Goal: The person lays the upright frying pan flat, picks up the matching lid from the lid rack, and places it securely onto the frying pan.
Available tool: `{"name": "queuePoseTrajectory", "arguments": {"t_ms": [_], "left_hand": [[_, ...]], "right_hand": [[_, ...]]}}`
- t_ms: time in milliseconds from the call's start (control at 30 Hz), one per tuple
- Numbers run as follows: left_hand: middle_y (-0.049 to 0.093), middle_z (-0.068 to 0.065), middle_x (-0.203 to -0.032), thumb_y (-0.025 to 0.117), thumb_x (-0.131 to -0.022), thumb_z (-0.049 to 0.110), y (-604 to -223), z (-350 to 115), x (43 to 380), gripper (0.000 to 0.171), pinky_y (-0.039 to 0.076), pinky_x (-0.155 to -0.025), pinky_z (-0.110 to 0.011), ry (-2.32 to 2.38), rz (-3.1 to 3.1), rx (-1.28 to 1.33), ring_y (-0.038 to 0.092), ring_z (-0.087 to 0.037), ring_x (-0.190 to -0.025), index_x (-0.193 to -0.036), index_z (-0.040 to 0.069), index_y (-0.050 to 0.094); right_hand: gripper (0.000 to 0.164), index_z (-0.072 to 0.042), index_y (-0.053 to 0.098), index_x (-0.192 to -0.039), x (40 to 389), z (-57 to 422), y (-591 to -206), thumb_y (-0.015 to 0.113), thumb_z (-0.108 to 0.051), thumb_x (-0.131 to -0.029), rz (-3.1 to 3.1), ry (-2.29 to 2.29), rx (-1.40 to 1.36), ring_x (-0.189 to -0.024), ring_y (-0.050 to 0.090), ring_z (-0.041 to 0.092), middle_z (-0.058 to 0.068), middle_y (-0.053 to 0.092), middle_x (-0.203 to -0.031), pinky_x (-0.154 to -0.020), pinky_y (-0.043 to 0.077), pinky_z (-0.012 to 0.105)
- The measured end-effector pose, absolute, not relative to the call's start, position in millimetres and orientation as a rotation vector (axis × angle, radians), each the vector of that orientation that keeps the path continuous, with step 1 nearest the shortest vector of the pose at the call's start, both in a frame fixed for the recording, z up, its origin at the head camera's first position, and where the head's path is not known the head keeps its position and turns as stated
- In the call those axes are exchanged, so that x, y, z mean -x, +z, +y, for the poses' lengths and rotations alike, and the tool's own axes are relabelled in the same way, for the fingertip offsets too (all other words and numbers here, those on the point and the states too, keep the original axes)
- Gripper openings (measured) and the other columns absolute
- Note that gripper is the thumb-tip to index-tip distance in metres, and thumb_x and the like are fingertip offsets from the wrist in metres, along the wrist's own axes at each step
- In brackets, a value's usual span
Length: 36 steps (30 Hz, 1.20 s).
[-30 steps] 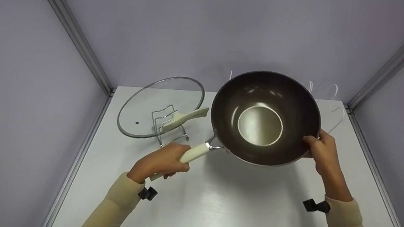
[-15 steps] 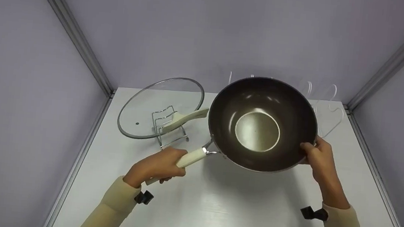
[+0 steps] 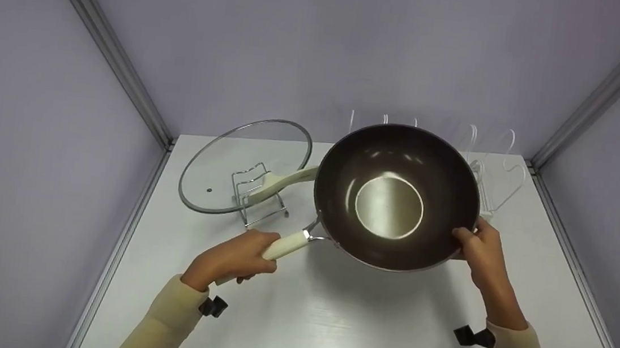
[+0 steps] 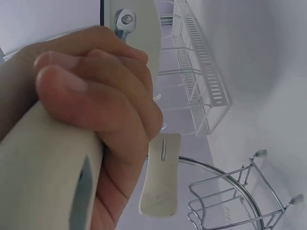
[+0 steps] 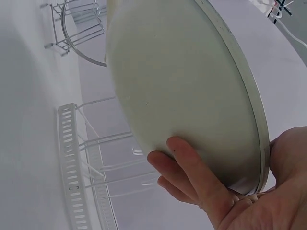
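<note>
A wok (image 3: 389, 204), dark brown inside and cream outside, is held up over the white table, its inside tilted toward the head camera. My left hand (image 3: 237, 255) grips its cream handle (image 3: 287, 244), and in the left wrist view the fingers (image 4: 120, 96) wrap round it. At the wok's right side my right hand (image 3: 481, 253) pinches the rim, thumb on the inside. Its fingers (image 5: 192, 167) lie against the cream underside (image 5: 182, 81) in the right wrist view.
Left of the wok, a glass lid (image 3: 215, 153) with a cream handle (image 3: 280, 185) leans in a wire stand (image 3: 247, 205). Behind the wok stands a white wire rack (image 3: 507, 167), partly hidden by it; its slotted base (image 4: 208, 62) shows from the left wrist. Walls enclose the table (image 3: 328, 335).
Both hands have brought the wok a little toward the near side and slightly left. More of the white rack shows behind it. The lid and its stand stay put.
</note>
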<state>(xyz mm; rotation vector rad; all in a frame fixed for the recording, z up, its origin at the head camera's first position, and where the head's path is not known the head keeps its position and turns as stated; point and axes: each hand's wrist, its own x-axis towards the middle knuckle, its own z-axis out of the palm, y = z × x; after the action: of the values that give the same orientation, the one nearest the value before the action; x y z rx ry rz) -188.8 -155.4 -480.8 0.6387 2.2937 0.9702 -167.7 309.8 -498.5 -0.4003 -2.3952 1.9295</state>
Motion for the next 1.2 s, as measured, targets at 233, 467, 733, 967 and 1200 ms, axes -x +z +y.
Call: {"name": "queuePoseTrajectory", "arguments": {"t_ms": [233, 467, 733, 967, 1200], "left_hand": [[0.058, -0.003, -0.082, 0.061, -0.088, 0.009, -482.5, -160.9, 186.3, 0.033, 0.043, -0.039, -0.027, 0.946, 2.332, -0.63, 0.05, -0.012, -0.05, -0.121, 0.011, 0.063], [0.058, -0.003, -0.082, 0.061, -0.088, 0.006, -480.8, -161.4, 187.8, 0.032, 0.041, -0.039, -0.026, 0.948, 2.332, -0.646, 0.049, -0.011, -0.051, -0.119, 0.01, 0.065], [0.059, -0.004, -0.082, 0.062, -0.088, 0.004, -479.6, -162.5, 186.9, 0.035, 0.041, -0.039, -0.026, 0.932, 2.325, -0.654, 0.049, -0.012, -0.05, -0.123, 0.006, 0.066], [0.062, -0.004, -0.084, 0.062, -0.086, 0.004, -482.1, -165.9, 182.6, 0.034, 0.041, -0.039, -0.026, 0.918, 2.331, -0.657, 0.049, -0.012, -0.049, -0.119, 0.008, 0.067], [0.063, -0.003, -0.085, 0.063, -0.087, 0.005, -487.0, -171.7, 181.3, 0.033, 0.041, -0.04, -0.026, 0.91, 2.317, -0.653, 0.048, -0.012, -0.049, -0.119, 0.009, 0.068]], "right_hand": [[0.059, 0.017, 0.031, -0.154, 166.3, 306.0, -502.8, 0.048, -0.001, -0.1, -2.409, 1.988, 0.426, -0.069, 0.074, 0.006, -0.003, 0.071, -0.083, -0.064, 0.063, 0.027], [0.066, 0.011, 0.018, -0.16, 163.9, 309.6, -504.0, 0.046, -0.001, -0.102, -2.471, 2.008, 0.38, -0.082, 0.076, 0.007, 0.022, 0.065, -0.118, -0.072, 0.064, 0.029], [0.057, 0.012, 0.022, -0.153, 161.1, 312.6, -502.6, 0.045, -0.007, -0.105, -2.432, 2.089, 0.415, -0.079, 0.078, 0.01, 0.006, 0.069, -0.102, -0.07, 0.065, 0.031], [0.065, 0.009, 0.026, -0.154, 161.1, 319.0, -503.3, 0.047, -0.035, -0.111, -2.494, 2.007, 0.475, -0.071, 0.077, 0.011, 0.002, 0.07, -0.097, -0.065, 0.064, 0.033], [0.057, 0.006, 0.031, -0.161, 158.5, 319.9, -509.8, 0.044, -0.018, -0.111, -2.581, 1.917, 0.408, -0.076, 0.075, 0.011, 0.011, 0.071, -0.103, -0.064, 0.065, 0.036]]}}
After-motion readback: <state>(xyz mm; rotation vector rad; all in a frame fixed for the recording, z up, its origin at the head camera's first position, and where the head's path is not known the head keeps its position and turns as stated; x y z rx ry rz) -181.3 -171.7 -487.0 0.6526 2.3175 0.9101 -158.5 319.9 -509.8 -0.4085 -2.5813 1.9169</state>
